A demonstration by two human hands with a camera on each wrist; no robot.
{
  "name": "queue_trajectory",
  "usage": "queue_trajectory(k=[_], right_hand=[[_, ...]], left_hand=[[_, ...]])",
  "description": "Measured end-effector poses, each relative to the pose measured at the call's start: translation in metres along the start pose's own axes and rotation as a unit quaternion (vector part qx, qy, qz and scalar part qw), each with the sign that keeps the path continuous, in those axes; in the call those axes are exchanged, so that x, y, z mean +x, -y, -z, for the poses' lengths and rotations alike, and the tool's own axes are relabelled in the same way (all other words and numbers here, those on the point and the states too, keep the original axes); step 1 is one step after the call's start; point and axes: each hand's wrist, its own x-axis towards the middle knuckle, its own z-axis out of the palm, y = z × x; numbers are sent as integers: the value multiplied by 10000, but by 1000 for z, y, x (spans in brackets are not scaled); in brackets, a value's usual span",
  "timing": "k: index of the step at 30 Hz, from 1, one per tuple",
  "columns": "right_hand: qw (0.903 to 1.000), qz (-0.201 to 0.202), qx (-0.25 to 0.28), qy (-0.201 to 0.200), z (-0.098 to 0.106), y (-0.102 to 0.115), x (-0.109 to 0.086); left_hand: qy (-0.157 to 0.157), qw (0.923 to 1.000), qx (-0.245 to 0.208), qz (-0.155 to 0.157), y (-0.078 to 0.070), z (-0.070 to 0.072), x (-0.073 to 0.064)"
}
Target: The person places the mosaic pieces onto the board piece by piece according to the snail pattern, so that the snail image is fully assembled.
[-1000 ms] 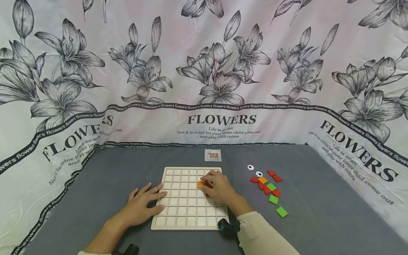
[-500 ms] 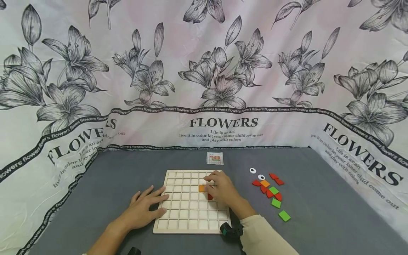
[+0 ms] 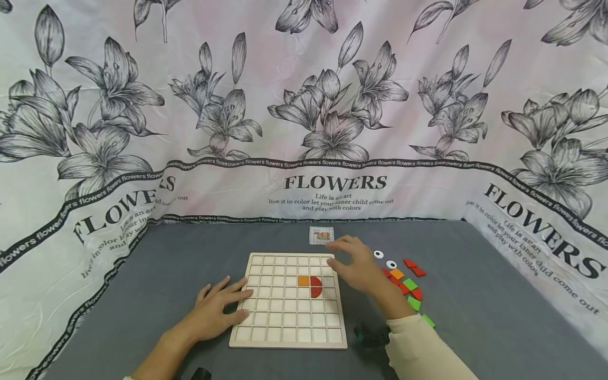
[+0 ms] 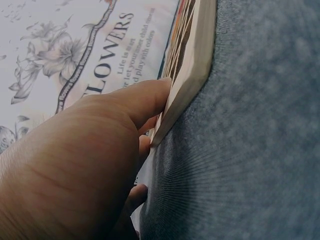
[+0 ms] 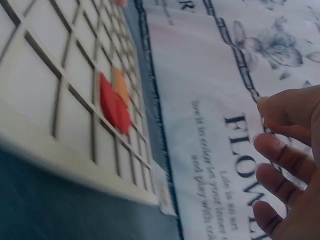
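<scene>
- right hand (image 3: 358,266): fingers loosely bent and parted, grasping nothing; fingertips near the far right corner of the board.
- left hand (image 3: 214,310): fingers spread and relaxed, tips and thumb touching the board's left edge without gripping it.
- pale wooden square-gridded board (image 3: 287,345): flat between the hands. an orange square tile (image 3: 303,281) occupies one compartment; two red quarter-round tiles (image 3: 315,287) fill two compartments to its right, forming a half disc.
- small white printed card (image 3: 321,235): just beyond the board, partly behind the right fingertips.
- loose red, orange and green flat pieces (image 3: 409,283) and two white eye discs (image 3: 378,254): on the grey cloth (image 3: 190,248), right of the board, some hidden by the right arm.
- possible faults: a low sweep of the right sleeve (image 3: 418,343) could scatter loose pieces; a brush of the fingers could shift the card; uneven left-hand pressure could slide the board.
</scene>
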Motion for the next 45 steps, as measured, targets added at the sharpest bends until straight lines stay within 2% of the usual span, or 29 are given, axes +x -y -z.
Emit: queue_trajectory(k=[12, 23, 29, 38, 45], right_hand=[[9996, 128, -248, -80, 56, -9, -16], [9985, 10, -550, -59, 93, -46, -40], [9981, -288, -536, 53, 98, -69, -53], [9928, -967, -483, 519, 95, -92, -66], [9895, -1119, -701, 594, 88, -108, -74]], left_hand=[[55, 10000, -66, 7, -2, 1, 0], [46, 10000, -71, -32, -4, 3, -1], [83, 9999, -92, -28, -4, 3, -1], [74, 10000, -19, 28, -2, 2, 0], [38, 10000, 11, 32, -1, 1, 1]])
